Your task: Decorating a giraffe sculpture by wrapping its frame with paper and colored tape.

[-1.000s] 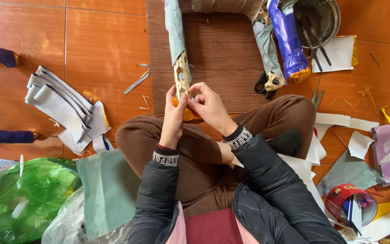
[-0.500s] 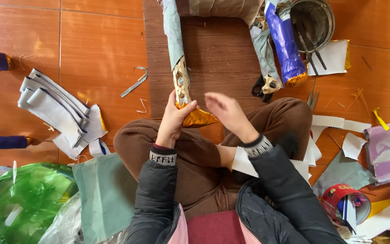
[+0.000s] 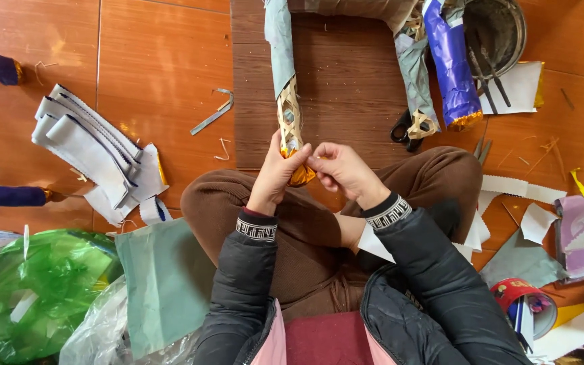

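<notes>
Head view looks straight down on a long paper-wrapped stick [image 3: 280, 61] that runs from the top middle of the frame to the centre, where its lower end shows a woven bamboo lattice [image 3: 290, 122] and a gold foil tip [image 3: 302, 174]. Left hand [image 3: 280, 172] has its grip clenched around the gold tip, thumb against the lattice. Right hand [image 3: 343, 169], just beside it and touching it at the fingertips, has its fingers curled and pinched at the same tip. Both wrists come out of black jacket sleeves with patterned cuffs, above crossed legs in brown trousers [image 3: 305, 230].

Under the stick lies a dark brown board [image 3: 346, 88] on the orange tiled floor [image 3: 157, 67]. At upper right a second wrapped stick [image 3: 416, 74] lies beside a blue foil stick [image 3: 449, 61], with black scissors [image 3: 405, 132] at their lower ends and a round metal pot [image 3: 501, 27] near the corner. A stack of grey paper strips [image 3: 86, 145] sits at left; a green plastic bag [image 3: 32, 290] fills the lower left, next to a grey-green sheet [image 3: 167, 284]. White paper scraps [image 3: 515, 189] scatter at right.
</notes>
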